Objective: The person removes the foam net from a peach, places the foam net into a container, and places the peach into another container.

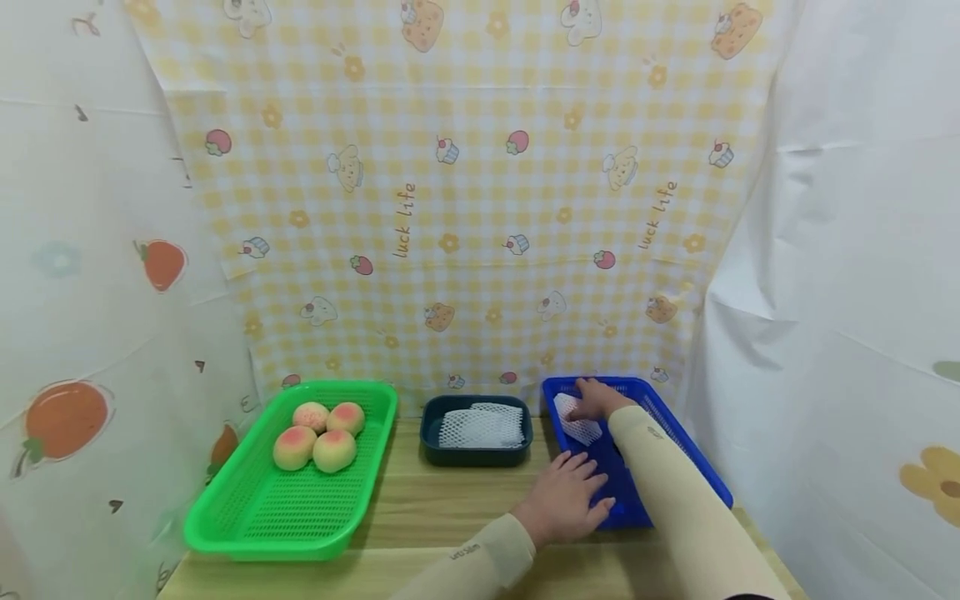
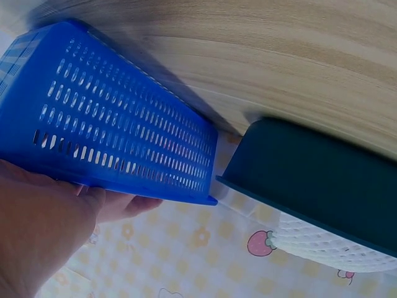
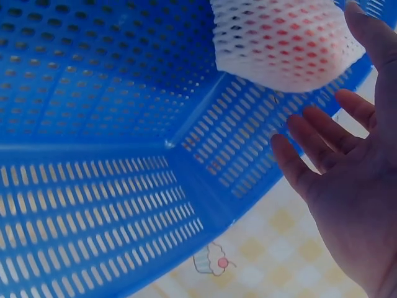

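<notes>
A white foam net sleeve (image 1: 577,425) lies in the back left part of the blue basket (image 1: 621,485). In the right wrist view the foam net (image 3: 273,37) bulges round something pink and red that shows through its holes. My right hand (image 1: 597,400) is beside the net, at the basket's back, with fingers extended and spread and the palm bare. My left hand (image 1: 566,500) reaches over the basket's left rim, fingers spread. Seen in the left wrist view, this hand (image 2: 49,230) touches the rim, its fingertips partly hidden behind the wall.
On the left stands a green basket (image 1: 281,512) holding several peaches (image 1: 334,451). Between the baskets, a dark teal tray (image 1: 474,457) contains white foam nets (image 1: 480,427). A checked curtain (image 1: 465,192) hangs behind the wooden table (image 1: 420,508), and white cloths flank it.
</notes>
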Tool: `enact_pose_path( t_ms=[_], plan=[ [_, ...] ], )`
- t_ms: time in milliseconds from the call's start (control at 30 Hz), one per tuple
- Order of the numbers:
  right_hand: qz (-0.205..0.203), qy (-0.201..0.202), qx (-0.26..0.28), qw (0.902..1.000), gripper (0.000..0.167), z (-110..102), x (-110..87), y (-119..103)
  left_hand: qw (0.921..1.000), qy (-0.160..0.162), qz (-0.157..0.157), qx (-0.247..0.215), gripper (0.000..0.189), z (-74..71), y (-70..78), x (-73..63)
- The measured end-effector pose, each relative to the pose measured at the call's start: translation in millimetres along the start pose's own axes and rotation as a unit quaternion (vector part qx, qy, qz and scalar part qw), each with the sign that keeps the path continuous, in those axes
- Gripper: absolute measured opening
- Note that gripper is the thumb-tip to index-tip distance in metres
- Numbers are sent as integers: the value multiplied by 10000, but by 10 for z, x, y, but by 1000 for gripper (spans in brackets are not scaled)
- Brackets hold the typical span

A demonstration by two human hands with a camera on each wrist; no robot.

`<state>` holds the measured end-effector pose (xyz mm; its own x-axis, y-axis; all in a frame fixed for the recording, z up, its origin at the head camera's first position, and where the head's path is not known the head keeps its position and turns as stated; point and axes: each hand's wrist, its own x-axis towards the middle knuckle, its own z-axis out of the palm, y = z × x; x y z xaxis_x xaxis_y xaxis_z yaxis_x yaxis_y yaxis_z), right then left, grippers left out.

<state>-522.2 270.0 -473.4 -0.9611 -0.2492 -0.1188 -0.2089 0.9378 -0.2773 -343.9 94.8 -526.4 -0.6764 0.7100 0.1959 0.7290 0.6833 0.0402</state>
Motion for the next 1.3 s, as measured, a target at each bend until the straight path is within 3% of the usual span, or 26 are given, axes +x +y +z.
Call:
enact_pose_path(
  t_ms=[400, 867, 1300],
  plan=[
    [38, -338, -285, 9990, 96, 189, -7, -46, 9997, 156, 126, 166, 63, 26, 63, 18],
    [-62, -37, -172, 9998, 94, 375, 91, 141, 9996, 142, 116, 221, 61, 6, 78, 13],
    [-162, 197, 3, 9997, 92, 257, -50, -15, 9998, 164, -34, 139, 60, 14, 2, 19]
  ],
)
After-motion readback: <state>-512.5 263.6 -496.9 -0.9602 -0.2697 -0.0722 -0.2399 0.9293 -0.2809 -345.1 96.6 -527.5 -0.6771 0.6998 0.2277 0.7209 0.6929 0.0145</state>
